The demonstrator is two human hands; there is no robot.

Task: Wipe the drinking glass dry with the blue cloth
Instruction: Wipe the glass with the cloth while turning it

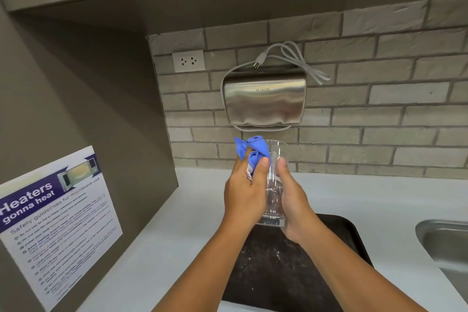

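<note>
A clear drinking glass (274,185) is held upright in the air between both hands, above a black tray. My right hand (295,200) grips its right side, thumb pointing up along the wall. My left hand (244,190) presses a bunched blue cloth (253,151) against the glass's left side near the rim. The cloth sticks out above my left fingers, and a small white tag hangs from it. The lower part of the glass is partly covered by both palms.
A black tray (336,240) lies on the pale grey counter (177,235) under my arms. A steel sink (445,243) is at the right edge. A metal hand dryer (264,101) hangs on the brick wall, a socket (188,61) to its left. A microwave safety poster (55,223) leans at left.
</note>
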